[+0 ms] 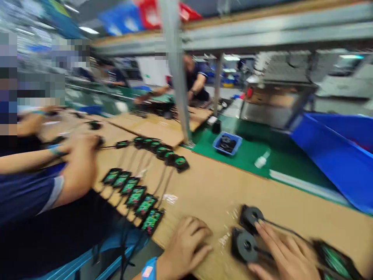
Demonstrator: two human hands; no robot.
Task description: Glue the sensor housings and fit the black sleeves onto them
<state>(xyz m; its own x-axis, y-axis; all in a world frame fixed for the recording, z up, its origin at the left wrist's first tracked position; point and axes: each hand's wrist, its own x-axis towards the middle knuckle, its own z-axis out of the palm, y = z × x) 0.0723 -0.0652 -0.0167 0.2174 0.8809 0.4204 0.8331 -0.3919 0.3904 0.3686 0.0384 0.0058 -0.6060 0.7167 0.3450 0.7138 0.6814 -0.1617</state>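
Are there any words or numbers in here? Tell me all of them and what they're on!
None can be read.
Nearest blue wristband: pale patch, too blurred.
Red bin: white mark, too blurred.
White panel: green mark, too small.

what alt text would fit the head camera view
The wearer's right hand touches one of two dark disc-topped parts on a brown work surface, the left hand resting nearby. Rows of green-topped parts lie near a co-worker's arm at left; a blue bin is at right.
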